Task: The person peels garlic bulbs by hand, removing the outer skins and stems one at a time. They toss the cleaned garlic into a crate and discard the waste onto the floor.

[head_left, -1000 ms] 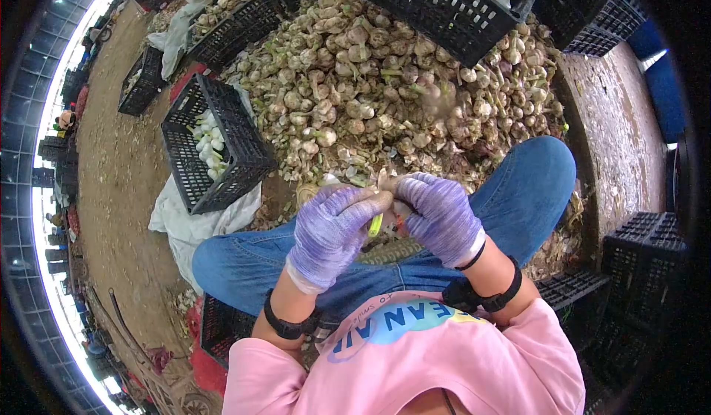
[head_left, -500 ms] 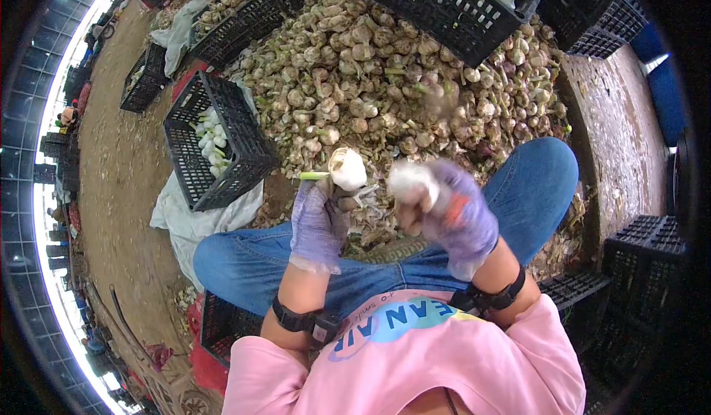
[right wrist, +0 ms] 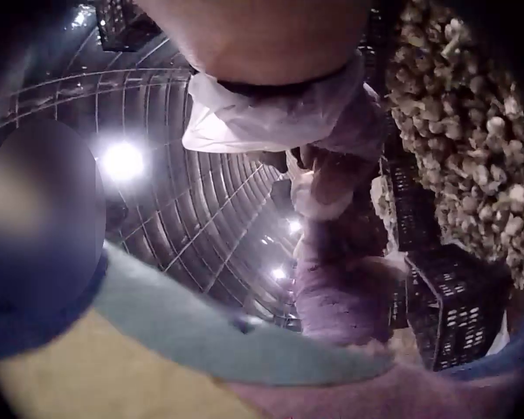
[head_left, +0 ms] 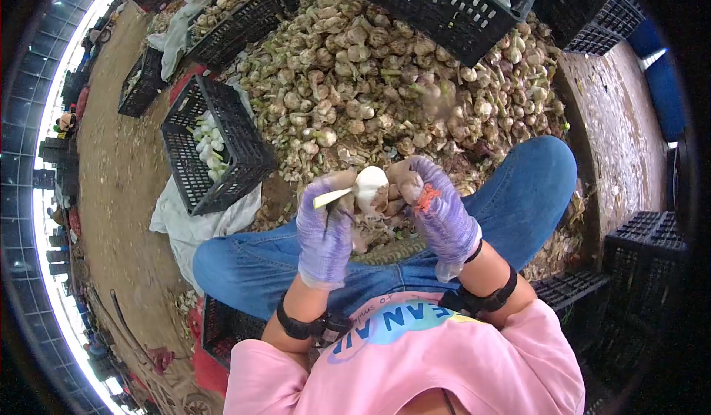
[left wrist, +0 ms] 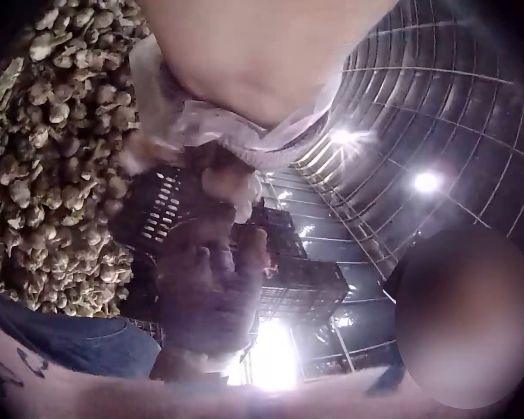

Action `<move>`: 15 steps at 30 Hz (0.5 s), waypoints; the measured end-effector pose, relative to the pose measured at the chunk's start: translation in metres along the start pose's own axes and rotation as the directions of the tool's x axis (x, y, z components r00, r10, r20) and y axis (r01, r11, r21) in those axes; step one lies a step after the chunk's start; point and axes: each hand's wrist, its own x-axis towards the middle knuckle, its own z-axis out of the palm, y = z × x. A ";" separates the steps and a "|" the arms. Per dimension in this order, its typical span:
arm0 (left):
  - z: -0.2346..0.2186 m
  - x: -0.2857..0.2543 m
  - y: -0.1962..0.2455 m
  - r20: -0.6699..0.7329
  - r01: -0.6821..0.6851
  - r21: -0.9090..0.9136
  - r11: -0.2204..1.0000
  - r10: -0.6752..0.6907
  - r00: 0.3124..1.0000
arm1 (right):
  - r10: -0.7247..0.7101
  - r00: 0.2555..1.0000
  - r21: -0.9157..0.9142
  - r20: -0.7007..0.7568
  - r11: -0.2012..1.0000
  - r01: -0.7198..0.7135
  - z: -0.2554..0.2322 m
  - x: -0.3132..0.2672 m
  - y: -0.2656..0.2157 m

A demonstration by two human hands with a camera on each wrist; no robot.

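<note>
Left grip (head_left: pixel 324 230): narrow, fingers curled around the garlic bulb (head_left: pixel 372 182). Right grip (head_left: pixel 449 226): narrow, fingers curled onto the bulb's right side; whether they also pinch loose skin, I cannot tell. Bulb location: between my two grips. Its cut green stem (head_left: pixel 332 197) points left, over my left grip.

Status of this bulb, as judged: peeling well advanced. Done: the upper face shows clean and white. Left: the brownish skin (head_left: pixel 380 199) on the lower right face, beside my right fingertips. The underside is hidden; its condition cannot be confirmed.

Status of the batch, as judged: part complete. Done: white bulbs (head_left: pixel 209 146) lie in the black crate (head_left: pixel 244 156), ahead and left of my left grip. Left: the large pile of brown, soiled bulbs (head_left: pixel 355 59), ahead of both grips. The bulb in hand is not yet in a crate.
</note>
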 end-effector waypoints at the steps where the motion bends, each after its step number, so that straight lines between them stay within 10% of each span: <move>1: 0.001 0.000 0.000 0.012 -0.054 0.069 0.996 0.053 0.998 | -0.001 0.999 0.016 -0.041 1.000 0.002 0.004 0.000 -0.004; 3: 0.002 0.004 0.000 0.048 -0.232 0.157 0.960 0.227 0.973 | 0.016 0.998 0.010 -0.061 1.000 -0.016 0.007 0.001 -0.006; 15: -0.006 0.015 0.011 0.131 -0.194 0.438 0.878 0.151 0.980 | 0.059 0.997 -0.166 -0.047 0.984 -0.067 0.003 -0.005 -0.013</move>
